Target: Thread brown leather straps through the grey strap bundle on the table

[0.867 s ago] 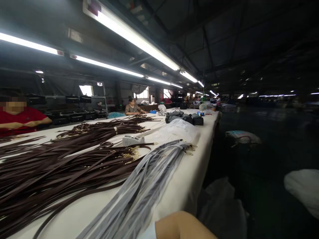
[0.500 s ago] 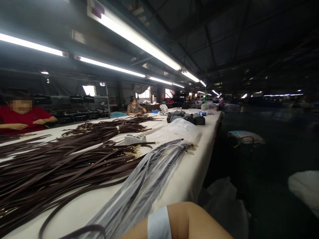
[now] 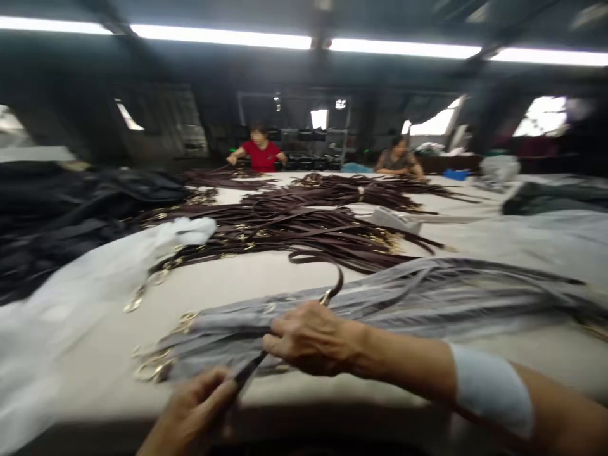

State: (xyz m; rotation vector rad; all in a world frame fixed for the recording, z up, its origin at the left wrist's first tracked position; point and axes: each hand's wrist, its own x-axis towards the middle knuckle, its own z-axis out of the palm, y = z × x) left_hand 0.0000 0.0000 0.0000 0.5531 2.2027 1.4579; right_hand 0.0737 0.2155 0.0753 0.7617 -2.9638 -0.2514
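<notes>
A dark brown strap [image 3: 251, 369] runs between my two hands over the near table edge. My left hand [image 3: 199, 399] pinches its lower end. My right hand [image 3: 308, 339] is closed around it farther up, and a loop of strap with a gold-coloured metal piece rises behind the knuckles. Just beyond my hands lies a bundle of straps in clear plastic sleeves [image 3: 403, 294], with gold-coloured hooks [image 3: 156, 364] at its left end. Motion blurs the fingertips somewhat.
Piles of unwrapped brown straps [image 3: 304, 221] spread across the white table [image 3: 228, 278]. White plastic sheeting [image 3: 90, 304] and black material [image 3: 71, 209] lie left. A tape dispenser [image 3: 394, 220] stands past the bundle. Two people [image 3: 260, 152] sit at the far side.
The view has swung left, from along the table to across it. Both my hands now show, holding a strap; before, only my bent arm with its pale band was visible.
</notes>
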